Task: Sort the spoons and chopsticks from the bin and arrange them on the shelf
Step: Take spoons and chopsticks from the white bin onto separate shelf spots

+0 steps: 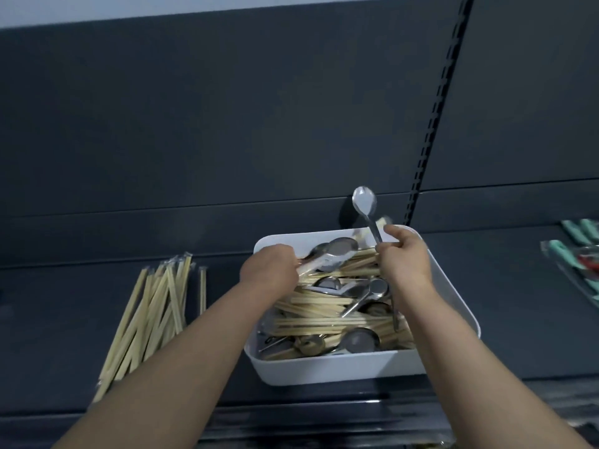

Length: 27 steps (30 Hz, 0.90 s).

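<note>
**A:** Where's the spoon (364, 199)?

**B:** Upright in my right hand (405, 257). My fingers are curled round its handle, and its bowl is above the white bin's (453, 286) far rim.

**A:** And your left hand (269, 268)?

**B:** Gripping wrapped chopsticks (312, 267) over the bin's mixed pile (324, 306). 1 sorted bundle (152, 319) lies on the dark shelf (64, 303), left of the bin.

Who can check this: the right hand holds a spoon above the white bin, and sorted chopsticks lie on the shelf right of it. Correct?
No: the head view shows the sorted chopsticks left of the white bin, not right. The right hand does hold a spoon above it.
</note>
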Each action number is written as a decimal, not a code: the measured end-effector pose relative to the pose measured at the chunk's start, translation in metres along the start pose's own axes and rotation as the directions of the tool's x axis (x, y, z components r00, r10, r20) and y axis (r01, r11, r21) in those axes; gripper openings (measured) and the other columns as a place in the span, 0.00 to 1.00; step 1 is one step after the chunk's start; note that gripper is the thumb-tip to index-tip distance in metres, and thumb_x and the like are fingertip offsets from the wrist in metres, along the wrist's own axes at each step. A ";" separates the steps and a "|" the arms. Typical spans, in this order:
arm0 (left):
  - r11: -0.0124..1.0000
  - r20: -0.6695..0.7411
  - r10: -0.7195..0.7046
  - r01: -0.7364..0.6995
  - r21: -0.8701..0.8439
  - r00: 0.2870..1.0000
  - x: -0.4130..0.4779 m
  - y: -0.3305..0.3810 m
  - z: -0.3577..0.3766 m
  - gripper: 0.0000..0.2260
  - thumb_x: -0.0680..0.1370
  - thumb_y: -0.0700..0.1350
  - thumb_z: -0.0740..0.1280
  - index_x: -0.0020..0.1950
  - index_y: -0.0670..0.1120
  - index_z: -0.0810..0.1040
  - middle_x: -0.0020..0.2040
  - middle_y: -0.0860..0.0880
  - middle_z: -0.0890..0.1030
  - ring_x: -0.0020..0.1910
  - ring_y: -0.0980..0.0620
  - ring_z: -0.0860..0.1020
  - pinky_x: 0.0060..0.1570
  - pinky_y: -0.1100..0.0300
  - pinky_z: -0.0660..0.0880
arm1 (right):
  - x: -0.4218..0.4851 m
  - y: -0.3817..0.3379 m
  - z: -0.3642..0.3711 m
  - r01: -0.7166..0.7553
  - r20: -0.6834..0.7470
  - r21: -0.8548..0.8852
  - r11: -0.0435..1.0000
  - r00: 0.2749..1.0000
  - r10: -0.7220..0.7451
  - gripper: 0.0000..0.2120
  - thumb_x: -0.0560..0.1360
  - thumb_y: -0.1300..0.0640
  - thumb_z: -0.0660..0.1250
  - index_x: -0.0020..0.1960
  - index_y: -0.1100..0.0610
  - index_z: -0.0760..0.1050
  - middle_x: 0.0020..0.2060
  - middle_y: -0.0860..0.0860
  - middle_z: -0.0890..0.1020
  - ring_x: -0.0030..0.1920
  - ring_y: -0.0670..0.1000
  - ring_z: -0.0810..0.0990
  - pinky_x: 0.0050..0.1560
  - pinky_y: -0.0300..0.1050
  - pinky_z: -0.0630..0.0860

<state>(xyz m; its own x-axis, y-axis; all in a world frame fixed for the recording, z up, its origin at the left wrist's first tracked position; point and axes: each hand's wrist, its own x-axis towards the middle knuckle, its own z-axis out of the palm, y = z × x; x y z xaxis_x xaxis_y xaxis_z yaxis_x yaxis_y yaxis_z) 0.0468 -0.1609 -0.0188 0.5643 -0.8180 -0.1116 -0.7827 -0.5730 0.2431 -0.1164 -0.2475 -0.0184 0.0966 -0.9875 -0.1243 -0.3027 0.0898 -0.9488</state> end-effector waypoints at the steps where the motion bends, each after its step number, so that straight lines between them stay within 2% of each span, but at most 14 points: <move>1: 0.998 -0.037 -0.005 0.007 0.058 0.999 0.003 0.001 0.001 0.11 0.75 0.39 0.62 0.55 0.48 0.79 0.54 0.48 0.80 0.53 0.45 0.78 0.46 0.56 0.75 | 0.002 0.003 -0.004 -0.024 0.000 0.024 0.999 1.000 0.024 0.20 0.76 0.63 0.61 0.66 0.51 0.73 0.33 0.47 0.78 0.35 0.52 0.76 0.43 0.51 0.75; 3: 0.991 -0.111 0.008 0.007 0.136 0.994 0.008 0.004 0.003 0.12 0.75 0.38 0.61 0.55 0.47 0.77 0.54 0.47 0.79 0.53 0.45 0.77 0.43 0.56 0.72 | 0.004 0.007 -0.014 -0.052 -0.004 0.040 0.998 0.999 0.053 0.20 0.76 0.63 0.61 0.66 0.52 0.72 0.33 0.47 0.77 0.36 0.52 0.77 0.41 0.50 0.73; 5: 0.983 -0.130 0.043 -0.019 0.181 0.991 0.017 0.006 0.008 0.12 0.75 0.37 0.61 0.56 0.45 0.75 0.55 0.46 0.78 0.55 0.44 0.76 0.44 0.55 0.71 | 0.005 0.011 -0.023 -0.074 -0.012 0.056 0.996 0.997 0.075 0.20 0.76 0.64 0.62 0.66 0.53 0.72 0.33 0.47 0.78 0.37 0.52 0.78 0.41 0.51 0.74; 10: 0.977 0.026 0.099 -0.102 0.188 0.995 0.026 0.012 0.027 0.09 0.77 0.37 0.60 0.57 0.43 0.71 0.56 0.44 0.78 0.55 0.43 0.77 0.46 0.56 0.70 | 0.004 0.020 -0.037 -0.115 0.012 0.116 0.987 0.993 0.114 0.20 0.76 0.68 0.61 0.67 0.59 0.72 0.34 0.50 0.76 0.29 0.48 0.74 0.37 0.46 0.72; 14: 0.953 0.038 0.114 -0.120 0.278 0.993 0.027 0.013 0.023 0.08 0.77 0.42 0.62 0.55 0.45 0.75 0.57 0.45 0.79 0.57 0.44 0.76 0.47 0.56 0.71 | -0.011 0.011 -0.030 -0.219 0.242 0.160 0.962 0.954 0.177 0.19 0.77 0.69 0.64 0.67 0.61 0.68 0.33 0.50 0.79 0.30 0.47 0.75 0.29 0.38 0.77; 17: 0.955 -0.034 0.120 -0.106 0.277 0.992 0.025 0.010 0.013 0.08 0.76 0.39 0.60 0.53 0.44 0.76 0.55 0.46 0.79 0.56 0.44 0.75 0.45 0.57 0.70 | -0.016 0.011 -0.017 -0.263 0.346 0.124 0.957 0.915 0.207 0.19 0.77 0.70 0.63 0.67 0.64 0.66 0.39 0.53 0.76 0.31 0.48 0.76 0.29 0.37 0.78; 19: 0.982 -0.068 0.090 -0.077 0.175 0.994 0.025 0.008 0.008 0.07 0.76 0.38 0.58 0.52 0.44 0.73 0.53 0.45 0.78 0.54 0.42 0.76 0.43 0.56 0.69 | -0.016 0.011 -0.012 -0.241 0.340 0.106 0.965 0.920 0.193 0.15 0.78 0.70 0.62 0.64 0.63 0.69 0.40 0.54 0.76 0.32 0.49 0.78 0.31 0.37 0.79; 23: 0.997 -0.079 0.065 -0.062 0.038 0.995 0.026 0.004 0.004 0.05 0.76 0.36 0.58 0.51 0.43 0.66 0.42 0.47 0.73 0.44 0.43 0.73 0.38 0.54 0.68 | -0.013 0.011 -0.010 -0.193 0.307 0.008 0.981 0.934 0.182 0.04 0.78 0.67 0.62 0.49 0.60 0.74 0.37 0.55 0.82 0.32 0.49 0.82 0.33 0.41 0.81; 25: 0.993 -0.083 0.082 -0.074 0.096 0.993 0.021 0.005 0.002 0.05 0.76 0.37 0.58 0.51 0.45 0.68 0.42 0.48 0.73 0.44 0.43 0.74 0.38 0.55 0.68 | -0.010 0.017 -0.010 -0.168 0.289 -0.068 0.983 0.940 0.181 0.05 0.76 0.64 0.64 0.43 0.57 0.73 0.35 0.54 0.83 0.34 0.52 0.84 0.37 0.46 0.79; 27: 0.965 -0.083 0.095 -0.071 0.252 0.992 0.015 0.008 0.001 0.06 0.76 0.37 0.60 0.50 0.47 0.72 0.45 0.49 0.75 0.47 0.45 0.75 0.40 0.56 0.69 | -0.008 0.021 -0.011 -0.075 0.222 -0.240 0.968 0.966 0.130 0.03 0.70 0.56 0.67 0.41 0.54 0.73 0.35 0.51 0.83 0.40 0.55 0.84 0.45 0.52 0.78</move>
<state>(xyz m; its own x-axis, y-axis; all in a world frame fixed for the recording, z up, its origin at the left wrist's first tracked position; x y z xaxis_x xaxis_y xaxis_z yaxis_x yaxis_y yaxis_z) 0.0484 -0.1782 -0.0196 0.5072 -0.8618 -0.0076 -0.8618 -0.5072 0.0002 -0.1337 -0.2388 -0.0338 0.2643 -0.9141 -0.3076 -0.5279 0.1299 -0.8393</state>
